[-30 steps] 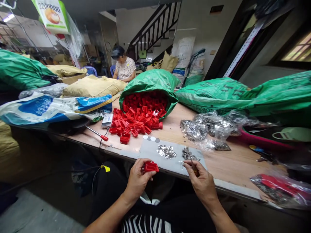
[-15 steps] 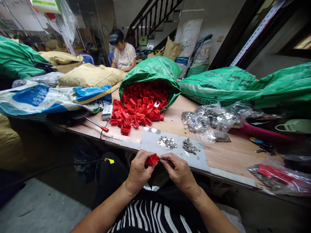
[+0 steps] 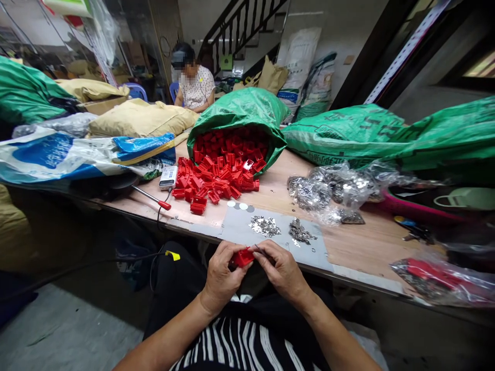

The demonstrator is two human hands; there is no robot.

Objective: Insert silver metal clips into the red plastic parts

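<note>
My left hand (image 3: 221, 272) is closed around a small red plastic housing (image 3: 243, 257), its hollow side showing. Close against it, the fingers of my right hand (image 3: 284, 269) pinch a thin dark tool (image 3: 263, 252), whose exact kind is not clear. The tip of that hand meets the right end of the housing, just in front of the table edge. Beyond my hands, a grey mat (image 3: 240, 226) bears a pile of shiny metal pieces (image 3: 265, 225) and a darker pile of small metal parts (image 3: 300, 231).
A green sack (image 3: 243, 105) spills many red housings (image 3: 216, 178) onto the table. Plastic bags of metal parts (image 3: 336, 188) lie to the right. A white device (image 3: 168, 176) and a red-handled rod (image 3: 154, 200) are at left. Across the table sits another person (image 3: 197, 87).
The red housing has tilted a little in my left hand, and my right fingertips have moved closer over its right end. The whole view has shifted slightly.
</note>
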